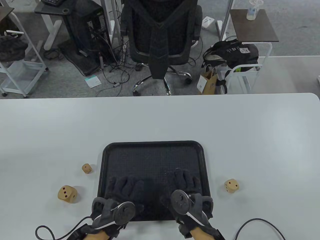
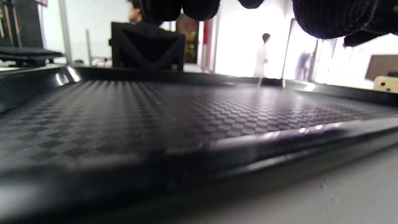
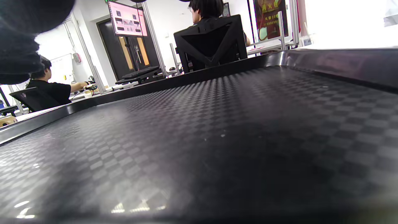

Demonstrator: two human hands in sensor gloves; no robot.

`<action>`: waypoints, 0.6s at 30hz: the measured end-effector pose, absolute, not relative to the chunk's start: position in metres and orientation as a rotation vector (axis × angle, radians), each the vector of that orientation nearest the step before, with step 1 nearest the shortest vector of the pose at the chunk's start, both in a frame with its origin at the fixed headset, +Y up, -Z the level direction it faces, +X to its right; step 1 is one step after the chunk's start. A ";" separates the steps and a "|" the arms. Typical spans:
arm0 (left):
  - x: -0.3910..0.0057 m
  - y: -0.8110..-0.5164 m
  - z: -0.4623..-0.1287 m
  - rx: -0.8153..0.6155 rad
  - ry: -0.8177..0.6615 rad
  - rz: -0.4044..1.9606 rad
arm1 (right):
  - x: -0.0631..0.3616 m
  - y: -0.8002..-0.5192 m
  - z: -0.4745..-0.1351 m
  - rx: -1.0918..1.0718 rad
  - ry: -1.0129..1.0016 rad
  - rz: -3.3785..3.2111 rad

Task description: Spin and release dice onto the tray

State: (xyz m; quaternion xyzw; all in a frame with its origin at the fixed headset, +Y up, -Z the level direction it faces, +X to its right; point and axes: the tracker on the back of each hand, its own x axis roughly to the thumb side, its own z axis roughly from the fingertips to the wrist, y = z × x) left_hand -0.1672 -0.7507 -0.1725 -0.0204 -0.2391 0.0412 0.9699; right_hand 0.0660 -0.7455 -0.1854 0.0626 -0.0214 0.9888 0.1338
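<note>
Three tan wooden dice are seen on the counter outside the black textured tray (image 1: pixel 153 146), two left (image 1: pixel 67 194), one right (image 1: pixel 231 185), both hands (image 1: pixel 125 187) flat, empty.

Both hands come in from the near edge, palms down, side by side. The left hand (image 1: pixel 125 186) lies flat with fingers straight and spread. The right hand (image 1: pixel 183 180) also lies flat, fingers straight, holding nothing.
</note>
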 end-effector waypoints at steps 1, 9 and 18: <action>-0.168 -0.750 -0.173 -0.035 -0.481 0.088 | 0.065 -0.746 -0.186 0.186 -0.052 2.864; -0.179 -0.745 -0.177 -0.024 -0.440 0.134 | 0.063 -0.745 -0.183 0.207 -0.082 2.871; -0.184 -0.744 -0.178 -0.025 -0.429 0.147 | 0.085 -0.731 -0.183 0.086 -0.178 2.792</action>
